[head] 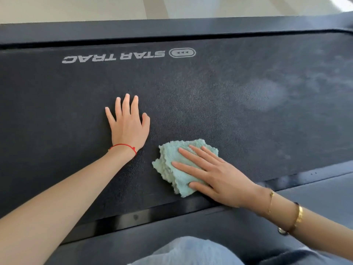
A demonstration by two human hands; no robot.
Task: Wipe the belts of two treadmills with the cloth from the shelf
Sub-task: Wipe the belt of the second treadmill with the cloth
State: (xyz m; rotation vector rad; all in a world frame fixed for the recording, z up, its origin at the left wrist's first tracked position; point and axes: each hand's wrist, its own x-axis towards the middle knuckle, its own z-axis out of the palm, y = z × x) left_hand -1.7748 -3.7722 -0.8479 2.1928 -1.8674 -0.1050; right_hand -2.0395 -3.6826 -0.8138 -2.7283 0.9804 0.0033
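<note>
Knees [191, 251] in pale jeans showed at the near edge. Just beyond, the folded green cloth [183, 165] lay on the belt [210, 104] near its front rail [152, 215], pressed flat under the right hand [215, 175], fingers straight. The left hand [129, 123] rested spread on the belt, bracing. With only flat pressure holding it, the cloth could bunch or slip out mid-stroke, leaving the dusty patches [267, 94] further right.

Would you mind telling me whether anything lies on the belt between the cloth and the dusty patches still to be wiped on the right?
Nothing visible does. The cloth lies flat under the right hand, and the belt is bare from there to the pale dusty patches. The left hand rests on the belt on the other side.
</note>
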